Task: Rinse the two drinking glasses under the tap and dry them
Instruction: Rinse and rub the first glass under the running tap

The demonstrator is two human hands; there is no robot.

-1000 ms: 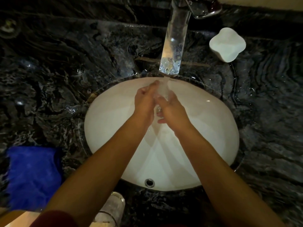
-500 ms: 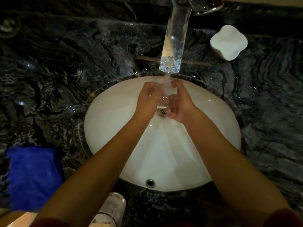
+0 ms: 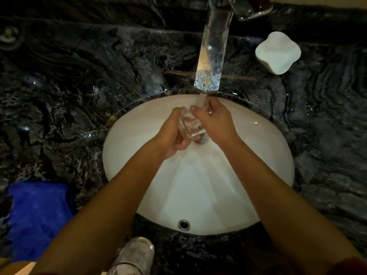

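A clear drinking glass [image 3: 191,127] lies tilted between both hands over the white sink basin [image 3: 129,147], right under the water falling from the chrome tap [image 3: 213,50]. My left hand [image 3: 172,133] cups it from the left and below. My right hand [image 3: 215,121] holds it from the right, fingers over its upper end in the stream. A second glass [image 3: 135,255] stands on the dark counter at the near edge, partly behind my left forearm. A blue cloth [image 3: 39,219] lies on the counter at the lower left.
The counter is dark veined marble [image 3: 59,86], wet around the basin. A white four-lobed dish or holder [image 3: 278,52] stands right of the tap. The overflow hole [image 3: 184,224] sits at the basin's near wall.
The hands have turned the glass under the stream; it now lies more tilted with its base toward me, and my right hand has shifted over its top.
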